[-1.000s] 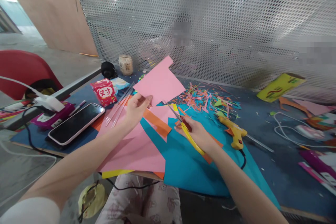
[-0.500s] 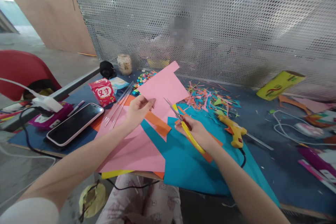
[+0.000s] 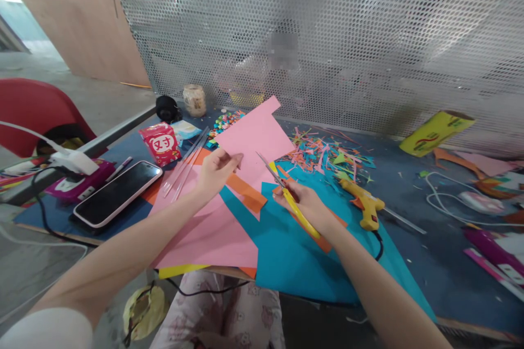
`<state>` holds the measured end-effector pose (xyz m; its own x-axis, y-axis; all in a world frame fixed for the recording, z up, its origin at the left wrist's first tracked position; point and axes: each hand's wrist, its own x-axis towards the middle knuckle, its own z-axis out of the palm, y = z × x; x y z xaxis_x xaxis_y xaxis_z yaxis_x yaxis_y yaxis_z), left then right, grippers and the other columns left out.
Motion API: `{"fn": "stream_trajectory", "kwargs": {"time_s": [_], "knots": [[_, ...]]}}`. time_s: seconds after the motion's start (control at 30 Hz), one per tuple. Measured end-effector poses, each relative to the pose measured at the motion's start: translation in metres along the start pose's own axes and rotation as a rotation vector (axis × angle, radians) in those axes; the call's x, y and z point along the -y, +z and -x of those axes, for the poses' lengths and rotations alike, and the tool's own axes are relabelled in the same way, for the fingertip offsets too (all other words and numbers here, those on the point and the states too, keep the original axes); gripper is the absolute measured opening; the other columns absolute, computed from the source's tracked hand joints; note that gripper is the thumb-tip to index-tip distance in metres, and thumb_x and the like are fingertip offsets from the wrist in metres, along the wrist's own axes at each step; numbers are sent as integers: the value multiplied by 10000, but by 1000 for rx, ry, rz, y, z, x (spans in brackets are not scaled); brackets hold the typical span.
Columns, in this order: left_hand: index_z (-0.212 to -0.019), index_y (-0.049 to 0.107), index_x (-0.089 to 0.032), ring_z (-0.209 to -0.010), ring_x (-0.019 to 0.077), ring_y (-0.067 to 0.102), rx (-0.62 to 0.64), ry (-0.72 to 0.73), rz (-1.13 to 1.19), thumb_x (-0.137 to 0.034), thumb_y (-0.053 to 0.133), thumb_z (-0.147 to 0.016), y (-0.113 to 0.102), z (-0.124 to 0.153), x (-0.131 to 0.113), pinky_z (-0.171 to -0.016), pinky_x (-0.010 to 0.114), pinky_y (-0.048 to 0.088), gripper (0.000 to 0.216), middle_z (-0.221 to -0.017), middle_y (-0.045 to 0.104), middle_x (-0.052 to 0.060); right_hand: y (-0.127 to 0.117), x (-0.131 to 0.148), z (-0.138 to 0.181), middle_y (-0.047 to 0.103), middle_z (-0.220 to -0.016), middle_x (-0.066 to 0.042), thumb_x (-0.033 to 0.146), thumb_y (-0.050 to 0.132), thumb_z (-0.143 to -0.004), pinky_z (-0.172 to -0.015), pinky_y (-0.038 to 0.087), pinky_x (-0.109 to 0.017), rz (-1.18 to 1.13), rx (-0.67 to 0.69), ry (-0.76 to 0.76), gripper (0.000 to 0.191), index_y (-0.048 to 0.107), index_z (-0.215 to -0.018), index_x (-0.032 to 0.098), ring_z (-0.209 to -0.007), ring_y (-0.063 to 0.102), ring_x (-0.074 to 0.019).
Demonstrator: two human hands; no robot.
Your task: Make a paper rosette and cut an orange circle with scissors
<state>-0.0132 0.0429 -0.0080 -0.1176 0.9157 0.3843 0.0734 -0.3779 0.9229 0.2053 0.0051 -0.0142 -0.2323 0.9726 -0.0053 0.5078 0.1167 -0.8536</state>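
Observation:
My left hand (image 3: 219, 170) is closed on the lower left edge of a pink paper sheet (image 3: 257, 133), which is tilted up above the table. A notch shows in the sheet's upper right side. In my right hand (image 3: 305, 204) is a pair of scissors (image 3: 298, 212) with yellow handles, its blades pointing up and left in front of the sheet. Beneath my hands lie an orange paper strip (image 3: 248, 193), a large blue paper sheet (image 3: 303, 267) and another pink sheet (image 3: 204, 245).
A yellow glue gun (image 3: 365, 204) lies to the right, near a heap of paper scraps (image 3: 323, 152). On the left are a phone (image 3: 118, 193), clear sticks (image 3: 186, 166) and a red packet (image 3: 160, 143). A perforated metal panel (image 3: 347, 27) stands behind the table.

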Motion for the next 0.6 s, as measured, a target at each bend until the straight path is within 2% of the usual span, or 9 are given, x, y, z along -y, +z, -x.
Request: {"fn": "stream_trajectory", "kwargs": {"time_s": [0.23,0.6], "knots": [[-661,596,-163,-494,81,525,-31,37,59,-281,658,-729,-2,-4,4,-507,207,415,150,-541,571,-32,2,4,-2,511,-686,24,515,675,-619,-627,425,-280,-160,-21,-10,372,500,-706,197,-630,482,-126],[-583,565,-157,-472,74,513,-12,17,-16,-275,645,-724,-1,-3,-1,-485,194,399,201,-504,549,-32,-1,-8,-3,508,-693,17,538,630,-679,-636,421,-282,-79,-22,4,367,519,-728,192,-635,472,-131]]}}
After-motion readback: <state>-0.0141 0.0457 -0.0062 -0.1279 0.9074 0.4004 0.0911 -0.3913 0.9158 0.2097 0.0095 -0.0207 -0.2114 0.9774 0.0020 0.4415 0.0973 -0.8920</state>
